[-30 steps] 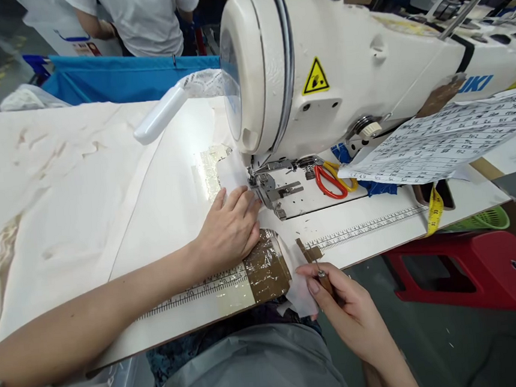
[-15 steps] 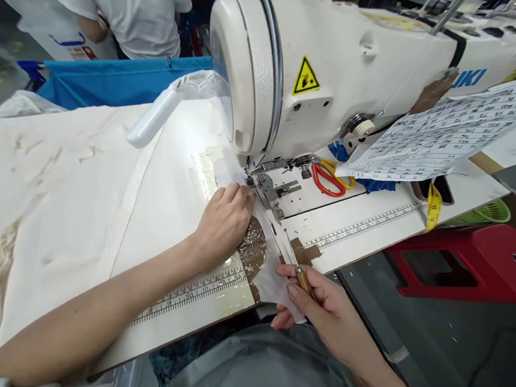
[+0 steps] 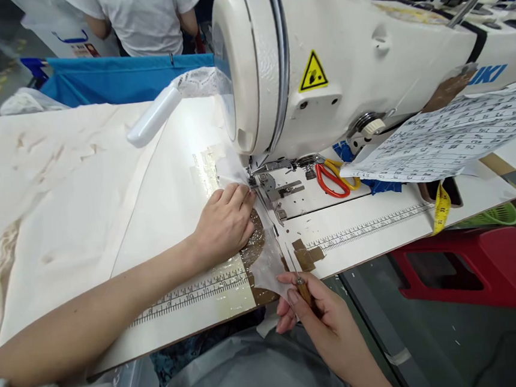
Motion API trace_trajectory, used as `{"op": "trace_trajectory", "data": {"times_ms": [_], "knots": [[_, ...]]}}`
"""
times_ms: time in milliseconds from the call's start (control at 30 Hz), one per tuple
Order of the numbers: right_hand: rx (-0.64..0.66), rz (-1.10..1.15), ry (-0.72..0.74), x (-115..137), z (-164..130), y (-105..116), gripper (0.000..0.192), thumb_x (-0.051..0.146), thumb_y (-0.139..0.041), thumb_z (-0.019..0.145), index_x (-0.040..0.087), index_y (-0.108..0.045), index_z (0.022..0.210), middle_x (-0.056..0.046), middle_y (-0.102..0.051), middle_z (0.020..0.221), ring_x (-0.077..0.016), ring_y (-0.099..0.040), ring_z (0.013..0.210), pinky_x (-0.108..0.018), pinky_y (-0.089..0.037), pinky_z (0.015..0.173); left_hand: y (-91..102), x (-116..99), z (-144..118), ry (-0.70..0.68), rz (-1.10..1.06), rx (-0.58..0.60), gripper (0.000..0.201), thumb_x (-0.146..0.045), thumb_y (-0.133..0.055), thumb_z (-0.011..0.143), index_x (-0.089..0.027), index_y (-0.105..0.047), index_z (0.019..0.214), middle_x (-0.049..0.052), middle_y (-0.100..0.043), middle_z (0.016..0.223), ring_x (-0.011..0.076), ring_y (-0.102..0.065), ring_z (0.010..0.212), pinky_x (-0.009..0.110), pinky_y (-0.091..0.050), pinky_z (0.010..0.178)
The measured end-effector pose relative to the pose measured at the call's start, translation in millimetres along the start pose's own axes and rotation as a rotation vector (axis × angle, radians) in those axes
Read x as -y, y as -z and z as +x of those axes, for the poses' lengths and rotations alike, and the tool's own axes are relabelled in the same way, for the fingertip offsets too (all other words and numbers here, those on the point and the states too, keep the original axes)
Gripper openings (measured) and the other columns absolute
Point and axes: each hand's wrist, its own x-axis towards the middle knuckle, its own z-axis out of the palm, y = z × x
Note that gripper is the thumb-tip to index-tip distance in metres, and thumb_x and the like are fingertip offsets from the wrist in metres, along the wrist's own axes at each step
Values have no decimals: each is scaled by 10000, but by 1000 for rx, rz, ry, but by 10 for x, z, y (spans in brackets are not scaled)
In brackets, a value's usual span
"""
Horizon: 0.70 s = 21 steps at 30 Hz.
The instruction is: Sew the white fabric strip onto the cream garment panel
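— What was seen nearest the camera?

— The right hand [image 3: 325, 317] was held at the front edge of the table [image 3: 63, 234], its fingers [image 3: 294, 296] closed around a small wooden-handled awl [image 3: 298, 277]. The lower end of a thin white fabric strip [image 3: 267, 259] was pinched by the same fingers, and the metal tip of the awl was laid against the strip.

— And the left hand?

— The left hand [image 3: 224, 223] was pressed flat on the strip, fingers extended and not gripping anything, just before the presser foot [image 3: 257, 181]. A patch of brown tape [image 3: 254, 251] was partly covered by it, beside a printed ruler [image 3: 194, 292] stuck along the table edge.

— Where was the strip led?

— It was stretched from the right hand up to the presser foot of the white sewing machine [image 3: 341, 60].

— What lay behind that?

— Red-and-yellow scissors [image 3: 335, 174] were lying on the machine bed, a printed sheet [image 3: 452, 137] was resting to the right, and a yellow tape measure [image 3: 440, 207] was hung over the table edge. A red stool [image 3: 472, 271] was standing below. Farther back, a blue bin [image 3: 117, 79] and a person in a white shirt [image 3: 143, 17] could be seen.
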Motion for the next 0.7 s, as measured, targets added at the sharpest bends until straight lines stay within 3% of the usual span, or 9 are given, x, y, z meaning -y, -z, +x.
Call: {"op": "trace_trajectory", "data": {"times_ms": [233, 700], "knots": [[53, -184, 148, -25, -39, 59, 285, 397, -445, 1038, 211, -600, 1187, -20, -680, 835, -144, -718, 659, -253, -595, 648, -47, 11, -33, -12, -28, -88, 485, -251, -367, 975, -21, -515, 1376, 201, -537, 1396, 338, -406, 1364, 510, -309, 1156], [17, -252, 184, 99, 52, 90, 252, 355, -447, 1040, 209, -591, 1185, -21, -680, 831, -132, -703, 628, -240, -609, 622, 10, -86, -81, -29, -55, -68, 466, -259, -384, 955, -38, -548, 1332, 194, -546, 1356, 351, -418, 1339, 512, -324, 1158]]}}
